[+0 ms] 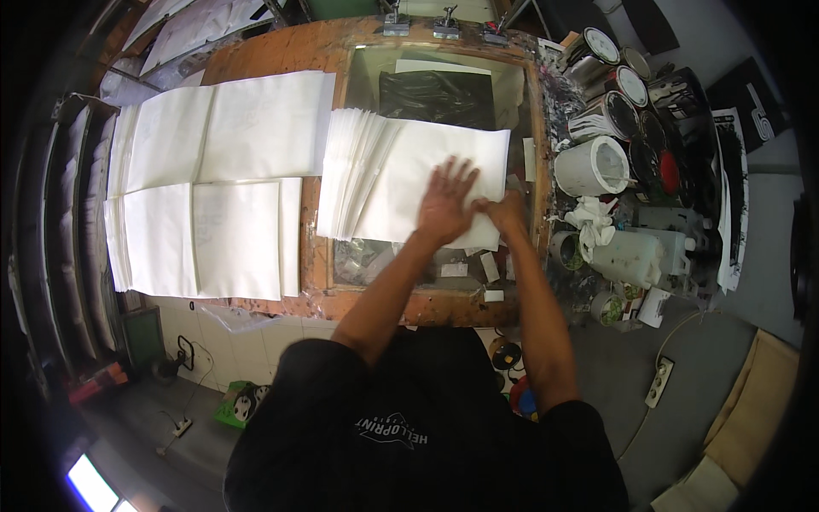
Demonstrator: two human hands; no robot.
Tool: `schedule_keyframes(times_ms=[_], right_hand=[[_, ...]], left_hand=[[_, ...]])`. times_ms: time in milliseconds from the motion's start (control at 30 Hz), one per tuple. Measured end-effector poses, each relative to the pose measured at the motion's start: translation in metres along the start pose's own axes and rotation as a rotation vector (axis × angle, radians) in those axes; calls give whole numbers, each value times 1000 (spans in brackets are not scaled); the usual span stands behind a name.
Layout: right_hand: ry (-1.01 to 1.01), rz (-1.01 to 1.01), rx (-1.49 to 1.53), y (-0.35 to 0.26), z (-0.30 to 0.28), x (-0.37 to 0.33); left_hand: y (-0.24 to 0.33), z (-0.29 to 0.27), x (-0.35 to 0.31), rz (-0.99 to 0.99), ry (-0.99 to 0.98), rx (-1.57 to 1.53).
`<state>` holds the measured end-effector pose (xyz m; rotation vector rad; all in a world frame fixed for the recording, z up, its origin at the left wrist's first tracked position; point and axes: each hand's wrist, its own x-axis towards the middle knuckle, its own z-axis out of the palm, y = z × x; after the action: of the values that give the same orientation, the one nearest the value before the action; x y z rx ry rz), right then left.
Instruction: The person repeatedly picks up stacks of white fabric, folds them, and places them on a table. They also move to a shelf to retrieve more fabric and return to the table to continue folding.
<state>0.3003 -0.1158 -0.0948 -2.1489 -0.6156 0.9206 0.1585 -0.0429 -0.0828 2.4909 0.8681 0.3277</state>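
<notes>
A fanned stack of white, fabric-like sheets (pixel 426 158) lies across the glass panel (pixel 363 72) set in the wooden table. My left hand (pixel 448 200) rests flat on top of it, fingers spread. At the stack's near right edge, my right hand (pixel 505 213) has its fingers curled around the sheets' border; how many layers it grips is hidden. Two more piles of folded white sheets sit to the left, a far pile (pixel 260 124) and a near pile (pixel 235 239). A black plastic sheet (pixel 435 98) shows on the glass beyond the stack.
Metal hinge clamps (pixel 445 23) line the far table edge. Along the right stand paint cans (pixel 610 115), a white bucket (pixel 591 166) and a translucent jug (pixel 627 258). Small scraps (pixel 489 266) are scattered on the near glass. A rack (pixel 72 222) stands at the left.
</notes>
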Motion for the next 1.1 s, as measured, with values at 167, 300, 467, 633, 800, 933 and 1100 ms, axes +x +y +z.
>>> schedule_keyframes(times_ms=[167, 300, 467, 633, 800, 933, 1100], right_hand=[[-60, 50, 81, -13, -1, -14], [-32, -5, 67, -16, 1, -17], [-5, -55, -90, -29, 2, -18], [12, -67, -44, -15, 2, -16], [-12, -23, 13, -15, 1, -19], [-14, -26, 28, -8, 10, -15], [-11, -22, 7, -14, 11, -15]], left_hand=[[-76, -39, -15, -323, 195, 60], [-93, -52, -19, -154, 332, 84], [-84, -10, -13, -19, 488, 181], [-14, -6, 23, 108, 58, 217], [-87, -41, 36, -90, 256, 200], [-111, -48, 32, -88, 345, 118], [-103, -51, -8, 58, 174, 212]])
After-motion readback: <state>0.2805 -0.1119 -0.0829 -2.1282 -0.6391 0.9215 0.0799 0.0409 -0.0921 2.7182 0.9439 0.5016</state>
